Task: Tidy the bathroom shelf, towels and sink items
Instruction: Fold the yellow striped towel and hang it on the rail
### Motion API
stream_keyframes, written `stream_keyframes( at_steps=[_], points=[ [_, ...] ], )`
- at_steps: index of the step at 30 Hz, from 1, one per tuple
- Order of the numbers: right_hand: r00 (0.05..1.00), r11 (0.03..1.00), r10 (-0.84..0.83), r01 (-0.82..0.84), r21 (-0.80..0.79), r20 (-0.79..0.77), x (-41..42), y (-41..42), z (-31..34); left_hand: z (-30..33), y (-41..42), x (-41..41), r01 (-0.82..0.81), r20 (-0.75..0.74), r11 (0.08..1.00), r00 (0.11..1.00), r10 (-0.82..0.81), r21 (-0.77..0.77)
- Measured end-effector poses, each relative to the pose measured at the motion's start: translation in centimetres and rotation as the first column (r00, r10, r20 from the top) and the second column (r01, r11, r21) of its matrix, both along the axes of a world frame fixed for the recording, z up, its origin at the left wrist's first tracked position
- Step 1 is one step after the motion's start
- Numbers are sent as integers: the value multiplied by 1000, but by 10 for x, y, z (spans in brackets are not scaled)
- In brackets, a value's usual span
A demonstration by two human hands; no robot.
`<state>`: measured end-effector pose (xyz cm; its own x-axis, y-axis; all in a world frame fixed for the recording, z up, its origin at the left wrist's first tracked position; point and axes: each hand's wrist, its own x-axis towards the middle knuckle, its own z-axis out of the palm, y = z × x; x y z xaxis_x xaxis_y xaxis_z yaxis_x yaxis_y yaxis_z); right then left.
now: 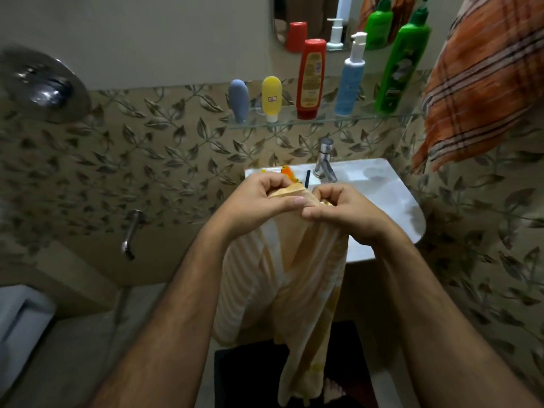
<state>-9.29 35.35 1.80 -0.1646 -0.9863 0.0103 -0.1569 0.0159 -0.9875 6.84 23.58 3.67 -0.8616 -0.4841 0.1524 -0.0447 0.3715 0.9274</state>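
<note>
Item held: we gripped a yellow striped towel (282,269) by its top edge, our left hand (259,198) and right hand (341,210) both pinching it close together, cloth hanging down before the white sink (391,198). Glass shelf (323,120) above: grey tube (240,100), yellow tube (271,97), red bottle (310,78), blue pump bottle (350,81), green bottle (401,63). Orange checked towel (482,83) hung right.

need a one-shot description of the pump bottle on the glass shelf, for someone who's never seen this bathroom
Find the glass shelf on the leaf-patterned wall above the sink. Five bottles stand on it; the pump bottle is fourth from the left, between the red bottle and the green bottle. It alone is light blue with a white pump top.
</note>
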Motion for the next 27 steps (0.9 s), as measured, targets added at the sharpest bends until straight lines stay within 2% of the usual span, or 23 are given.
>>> stream_keyframes(
  at_steps=[2,4,5,7,9,11,13,16,17,19,22,25,27],
  points=[
    [1000,1000,-5,5,-5,25,-12,-2,5,-10,-7,9,-10,109,998,994,4,55],
    [996,996,-82,83,-30,38,-28,-6,8,-26,-9,19,-23,236,994,972,-2,106],
    [991,990,-134,135,-48,13,-36,-9,8,-33,-6,22,-63,250,987,968,24,147],
    [987,986,-160,159,-49,-26,-50,-15,8,-39,0,20,-176,163,959,976,141,221],
    [999,998,-49,50,-34,22,-58,-17,9,-31,5,10,-246,21,945,969,247,216],
    [994,996,87,-86,-10,62,-63,-17,7,-18,11,-4,-264,-55,947,959,278,183],
    [981,984,175,-177,25,84,-65,-19,3,-6,19,-21,-245,-48,952,965,257,181],
    [962,961,270,-273,56,50,-62,-17,-4,-4,31,-40,-195,45,973,981,191,123],
    [967,968,246,-248,25,59,-62,-16,-5,-8,34,-43,-193,71,973,980,185,126],
    [978,994,106,-100,-44,182,-67,-16,-6,-20,39,-39,-232,117,947,971,211,224],
    [920,993,-93,112,-28,382,-88,-18,-6,-47,47,-19,-322,154,877,946,285,357],
    [909,962,-258,273,-1,329,-105,-20,-18,-61,54,0,-412,192,841,911,366,352],
    [907,946,-315,324,16,281,-108,-20,-26,-64,53,10,-485,154,806,874,461,340]
  ],
)
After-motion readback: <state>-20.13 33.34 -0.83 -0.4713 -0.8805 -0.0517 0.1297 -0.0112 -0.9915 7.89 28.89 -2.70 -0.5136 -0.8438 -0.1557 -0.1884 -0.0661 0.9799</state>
